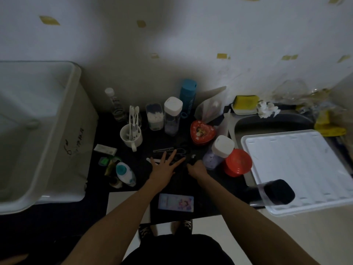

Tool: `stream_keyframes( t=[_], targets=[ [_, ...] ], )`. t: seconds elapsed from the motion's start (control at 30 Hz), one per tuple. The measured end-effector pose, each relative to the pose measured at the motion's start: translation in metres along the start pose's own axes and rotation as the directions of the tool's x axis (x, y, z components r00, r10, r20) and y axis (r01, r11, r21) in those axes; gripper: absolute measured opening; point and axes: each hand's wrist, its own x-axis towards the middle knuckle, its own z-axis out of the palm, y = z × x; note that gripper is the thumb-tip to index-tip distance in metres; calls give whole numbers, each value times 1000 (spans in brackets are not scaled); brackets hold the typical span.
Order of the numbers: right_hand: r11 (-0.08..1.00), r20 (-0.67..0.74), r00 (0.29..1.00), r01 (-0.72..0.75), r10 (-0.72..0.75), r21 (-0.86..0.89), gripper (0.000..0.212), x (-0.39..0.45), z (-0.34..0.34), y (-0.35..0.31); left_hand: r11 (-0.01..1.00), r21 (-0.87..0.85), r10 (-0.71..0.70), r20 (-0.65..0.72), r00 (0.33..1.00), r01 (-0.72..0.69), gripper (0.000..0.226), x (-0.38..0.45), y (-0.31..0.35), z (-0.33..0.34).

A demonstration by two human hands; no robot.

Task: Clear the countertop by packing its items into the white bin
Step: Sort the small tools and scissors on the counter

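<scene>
Packing has barely begun, by the look of it: the white bin (38, 131) stands at the left end of the dark countertop (145, 180), and what shows of its inside looks bare, while the counter is crowded. Your left hand (164, 169) lies flat with fingers spread over a cluster of small dark tools (172, 151), scissors and clippers as far as the dim light allows, pressing or gathering them rather than gripping. Your right hand (196, 168) is curled just beside it, near a small white-tipped object (193, 156); whether it actually holds anything cannot be told, since the fingers are hidden in shadow.

Around the hands stand a mug of toothbrushes (131, 135), a cotton swab box (154, 116), a white-capped jar (172, 114), a blue bottle (188, 96), a red heart tin (202, 133), a second white-capped jar (219, 151) leaning against a red tub (237, 162), and a small white and teal bottle (125, 174) lying nearer the bin.

Judging from this, you are collecting the loose flat tools first. Your next move calls for closing both hands on that cluster and carrying it left, over the mug and the lying bottle, into the bin.
</scene>
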Motion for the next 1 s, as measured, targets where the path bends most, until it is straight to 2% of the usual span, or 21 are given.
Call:
stream_keyframes(
  t=[0.1, 0.17, 0.27, 0.37, 0.47, 0.53, 0.63, 0.77, 0.9, 1.0],
  targets=[
    [997, -43, 999, -9, 6, -80, 58, -4, 0, -11, 999, -17, -28, 23, 999, 28, 77, 0, -5, -2],
    [994, -70, 997, 8, -15, -112, 64, -3, 2, -12, 998, -36, -49, 49, 998, 51, 81, 2, -7, -5],
    [987, -134, 989, 46, -68, -157, 59, 1, 10, -10, 995, -87, -39, 78, 996, 46, 95, 4, -11, -9],
    [971, -152, 984, 57, -94, -232, 56, -2, 15, -10, 996, -77, -32, 64, 997, 37, 116, 5, -23, -13],
    [953, -167, 970, 129, -179, -274, 57, -5, 18, -7, 997, -81, -11, 51, 999, 15, 129, 8, -34, -16],
    [939, -161, 960, 175, -230, -295, 58, -6, 18, -2, 997, -82, 18, 35, 999, -16, 130, 12, -39, -16],
    [922, -135, 945, 247, -297, -297, 59, -11, 16, 7, 996, -76, 56, 7, 998, -55, 120, 16, -44, -14],
    [885, -110, 917, 331, -384, -328, 54, -14, 13, 21, 998, -51, 25, -11, 1000, -26, 109, 12, -49, -18],
    [864, -115, 903, 351, -414, -361, 58, -14, 9, 25, 995, -91, 47, 98, 994, -38, 137, 5, -55, -26],
    [842, -103, 889, 378, -446, -385, 61, -15, 8, 24, 998, -54, 36, 132, 991, -29, 143, 2, -55, -29]
  ],
)
